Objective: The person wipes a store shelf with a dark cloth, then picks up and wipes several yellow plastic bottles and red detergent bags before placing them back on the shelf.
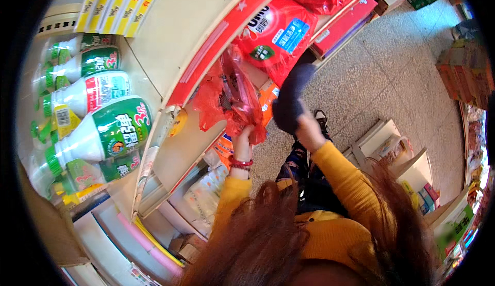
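My left hand (pixel 242 144), with a red bracelet at the wrist, grips a crumpled red plastic bag (pixel 236 96). Something dark shows through the bag, too unclear to name. To its right, my right hand (pixel 310 131) holds a dark navy cloth item (pixel 292 96), blurred, perhaps a cap or a cloth. Both hands are in front of a shop shelf. Just behind them on the shelf lies a red Omo laundry detergent bag (pixel 276 34), partly covered by the red plastic bag and the navy item.
Shrink-wrapped white and green bottles (pixel 116 131) lie on the upper shelf board (pixel 170 34) at left. Packs in clear plastic (pixel 205 193) sit lower down. Open cartons (pixel 386 139) and stacked boxes (pixel 464 73) stand on the speckled floor (pixel 371 77) at right.
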